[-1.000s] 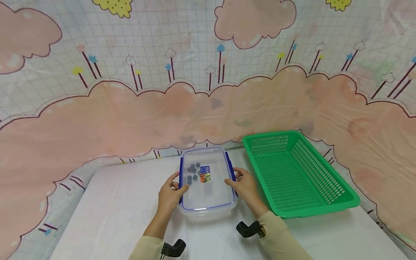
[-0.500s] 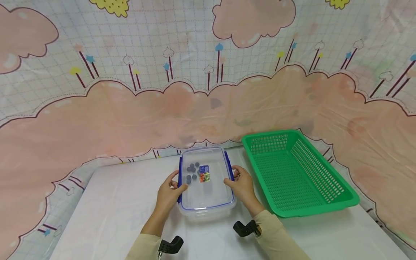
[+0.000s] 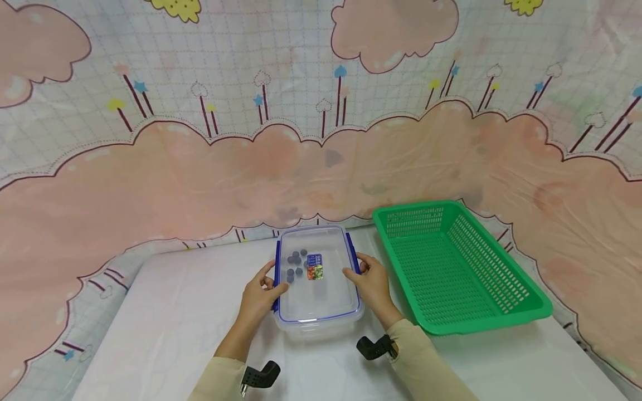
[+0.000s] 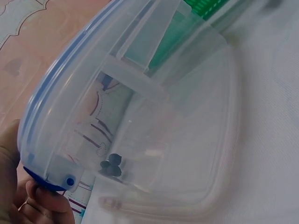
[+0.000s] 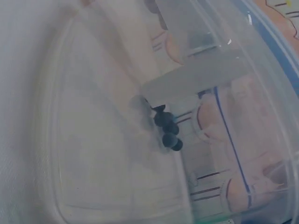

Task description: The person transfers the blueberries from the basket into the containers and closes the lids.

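A clear plastic food storage box [image 3: 321, 303] with a blue-edged lid sits on the white table, its lid on. Along its two long sides run blue latches [image 3: 353, 248]. Several dark blue round berries, like blueberries [image 3: 295, 259], lie inside towards the left; the right wrist view shows these berries [image 5: 164, 119] through the clear wall. My left hand [image 3: 257, 298] grips the left side, thumb on the lid edge and fingers at the latch [image 4: 43, 179]. Opposite it, my right hand [image 3: 373, 284] holds the right side, thumb on the lid; its fingertips are partly hidden.
Just right of the box stands a green perforated plastic basket [image 3: 451, 278] with nothing in it. White cloth covers the table [image 3: 185, 295]. Behind rises a printed curtain [image 3: 241, 178] with clouds. A small colourful label [image 3: 315, 267] is on the box lid.
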`<state>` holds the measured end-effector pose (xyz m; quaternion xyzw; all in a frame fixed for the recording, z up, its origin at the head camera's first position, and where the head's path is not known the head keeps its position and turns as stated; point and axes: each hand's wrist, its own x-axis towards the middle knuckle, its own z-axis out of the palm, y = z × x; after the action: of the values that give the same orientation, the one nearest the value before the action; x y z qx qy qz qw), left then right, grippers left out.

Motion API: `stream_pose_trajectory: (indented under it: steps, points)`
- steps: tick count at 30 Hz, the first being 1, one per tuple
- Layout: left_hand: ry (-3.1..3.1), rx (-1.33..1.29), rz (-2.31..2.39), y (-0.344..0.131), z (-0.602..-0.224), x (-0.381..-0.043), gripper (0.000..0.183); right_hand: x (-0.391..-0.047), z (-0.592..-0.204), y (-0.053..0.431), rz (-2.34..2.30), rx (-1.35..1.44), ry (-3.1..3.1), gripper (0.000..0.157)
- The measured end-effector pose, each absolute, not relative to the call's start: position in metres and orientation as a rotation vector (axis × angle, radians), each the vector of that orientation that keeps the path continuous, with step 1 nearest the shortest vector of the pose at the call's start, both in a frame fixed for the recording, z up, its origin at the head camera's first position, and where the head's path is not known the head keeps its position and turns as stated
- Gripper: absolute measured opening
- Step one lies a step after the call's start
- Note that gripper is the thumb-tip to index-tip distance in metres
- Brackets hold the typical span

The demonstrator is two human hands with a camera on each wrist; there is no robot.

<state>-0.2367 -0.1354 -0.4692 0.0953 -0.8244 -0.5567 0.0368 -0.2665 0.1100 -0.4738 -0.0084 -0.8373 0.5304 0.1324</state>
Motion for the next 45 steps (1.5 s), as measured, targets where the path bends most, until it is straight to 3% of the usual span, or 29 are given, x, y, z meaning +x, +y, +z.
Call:
stream_pose_trajectory:
  steps: [45]
  points:
    - [-2.570, 0.248, -1.854, -0.1401, -0.4682, -0.2445, 0.081, -0.2744, -0.4707, 0.1064, 1.644, -0.080, -2.452, 0.049]
